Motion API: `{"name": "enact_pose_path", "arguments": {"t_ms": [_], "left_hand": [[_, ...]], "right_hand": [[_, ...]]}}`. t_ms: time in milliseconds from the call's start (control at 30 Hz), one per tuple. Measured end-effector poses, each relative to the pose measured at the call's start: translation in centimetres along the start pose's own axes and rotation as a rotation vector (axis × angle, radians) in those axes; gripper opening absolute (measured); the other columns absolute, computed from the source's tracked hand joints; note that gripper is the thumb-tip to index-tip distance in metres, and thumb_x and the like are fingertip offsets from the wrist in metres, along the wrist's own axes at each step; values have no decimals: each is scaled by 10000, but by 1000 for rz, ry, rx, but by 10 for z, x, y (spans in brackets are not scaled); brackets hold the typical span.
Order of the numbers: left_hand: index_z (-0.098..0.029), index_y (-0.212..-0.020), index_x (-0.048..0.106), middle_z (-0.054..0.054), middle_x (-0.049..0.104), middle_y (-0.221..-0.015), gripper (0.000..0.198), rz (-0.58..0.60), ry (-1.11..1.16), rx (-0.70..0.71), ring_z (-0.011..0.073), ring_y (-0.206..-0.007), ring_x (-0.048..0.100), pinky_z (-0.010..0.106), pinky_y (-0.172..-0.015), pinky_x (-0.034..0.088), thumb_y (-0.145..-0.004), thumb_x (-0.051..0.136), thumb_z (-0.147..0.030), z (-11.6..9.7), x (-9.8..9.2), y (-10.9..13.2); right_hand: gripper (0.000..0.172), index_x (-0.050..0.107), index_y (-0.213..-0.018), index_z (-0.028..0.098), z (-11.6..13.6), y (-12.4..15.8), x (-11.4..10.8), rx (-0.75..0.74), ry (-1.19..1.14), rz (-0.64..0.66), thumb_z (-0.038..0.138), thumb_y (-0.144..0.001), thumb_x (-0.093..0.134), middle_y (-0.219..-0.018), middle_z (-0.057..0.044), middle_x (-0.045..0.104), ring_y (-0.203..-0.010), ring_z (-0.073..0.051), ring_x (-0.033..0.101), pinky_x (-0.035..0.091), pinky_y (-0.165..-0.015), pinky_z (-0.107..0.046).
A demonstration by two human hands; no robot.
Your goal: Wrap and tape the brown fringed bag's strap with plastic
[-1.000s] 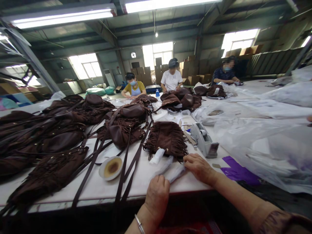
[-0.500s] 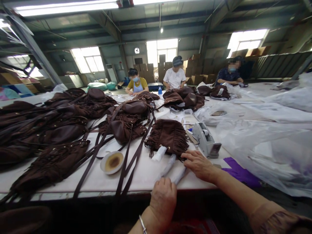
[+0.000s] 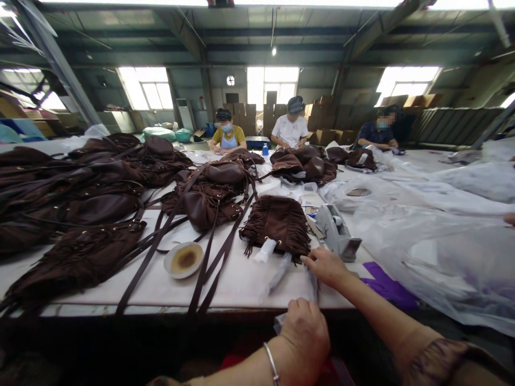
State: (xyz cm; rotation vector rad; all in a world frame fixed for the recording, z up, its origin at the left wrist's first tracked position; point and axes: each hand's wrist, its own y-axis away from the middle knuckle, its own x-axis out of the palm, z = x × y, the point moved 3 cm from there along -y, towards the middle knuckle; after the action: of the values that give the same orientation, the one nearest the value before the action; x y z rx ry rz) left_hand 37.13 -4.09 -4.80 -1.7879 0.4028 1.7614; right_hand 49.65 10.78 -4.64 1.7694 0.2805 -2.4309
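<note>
A dark brown fringed bag [image 3: 277, 222] lies on the white table in front of me, with metal eyelets along its near edge. Two wrapped pieces come from that edge: a short white one [image 3: 265, 250] and a longer greyish plastic-wrapped strap [image 3: 277, 276], both lying loose. A second plastic-wrapped strap [image 3: 310, 284] runs down over the table edge. My left hand [image 3: 303, 332], with a bracelet at the wrist, is closed around its lower end, and clear plastic pokes out beside the fingers. My right hand [image 3: 325, 266] pinches its upper end at the bag's near right corner.
A grey tape dispenser [image 3: 337, 230] stands right of the bag, near purple material [image 3: 388, 287] and clear plastic sheets [image 3: 426, 241]. To the left are a bowl of brownish stuff [image 3: 184, 260], long straps and piled brown bags [image 3: 104, 203]. Several co-workers sit across the table.
My left hand has moved right and toward me along the second strap, and the longer greyish strap now lies free of it. My right hand stays at the bag's corner.
</note>
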Motion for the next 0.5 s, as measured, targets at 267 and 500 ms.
{"name": "enact_pose_path", "arguments": {"t_ms": [267, 500], "left_hand": [[-90, -861, 681, 103, 579, -762, 173, 88, -60, 51, 239, -696, 576, 344, -571, 404, -887, 607, -245, -21, -4, -9], [-109, -844, 671, 91, 565, -755, 139, 11, -65, 31, 239, -685, 561, 349, -567, 388, -871, 605, -229, -23, 5, -7]], "right_hand": [[172, 695, -627, 180, -18, 2, -5, -103, 5, 123, 177, -769, 599, -731, -45, 665, -688, -173, 614, 449, -661, -267], [174, 697, -702, 181, 3, 6, -12, -330, -47, 42, 76, -768, 574, -959, -72, 679, -957, -217, 601, 454, -898, -334]]}}
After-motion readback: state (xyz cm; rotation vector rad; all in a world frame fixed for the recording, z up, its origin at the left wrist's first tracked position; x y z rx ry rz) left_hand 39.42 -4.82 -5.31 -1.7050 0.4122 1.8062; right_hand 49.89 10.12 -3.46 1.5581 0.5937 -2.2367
